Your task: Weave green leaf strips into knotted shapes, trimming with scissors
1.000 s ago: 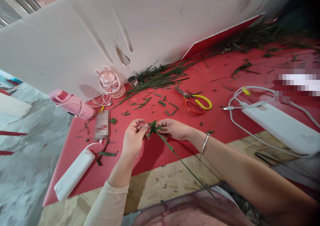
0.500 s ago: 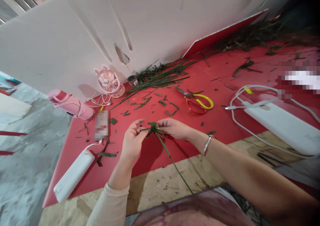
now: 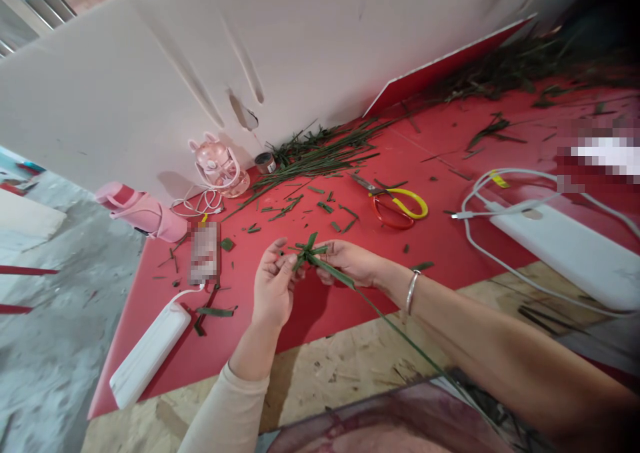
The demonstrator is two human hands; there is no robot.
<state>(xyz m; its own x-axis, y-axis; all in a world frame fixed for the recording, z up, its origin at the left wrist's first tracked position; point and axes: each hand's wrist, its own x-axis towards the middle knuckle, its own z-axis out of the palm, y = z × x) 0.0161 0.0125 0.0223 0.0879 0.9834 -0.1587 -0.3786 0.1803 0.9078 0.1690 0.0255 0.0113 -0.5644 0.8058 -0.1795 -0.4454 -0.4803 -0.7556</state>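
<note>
The green leaf knot (image 3: 306,254) now splays its strips wider, and its long stem (image 3: 400,333) slants closer to the right forearm (image 3: 460,319).

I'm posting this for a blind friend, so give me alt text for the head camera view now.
Two hands, the left and the right, hold a knot of green leaf strips above a red tabletop. Beyond are scissors, leaf scraps and a pink bottle.

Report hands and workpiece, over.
Left hand and right hand: grip on green leaf weave. Scissors beyond, on red surface. Weave unobstructed.
</note>
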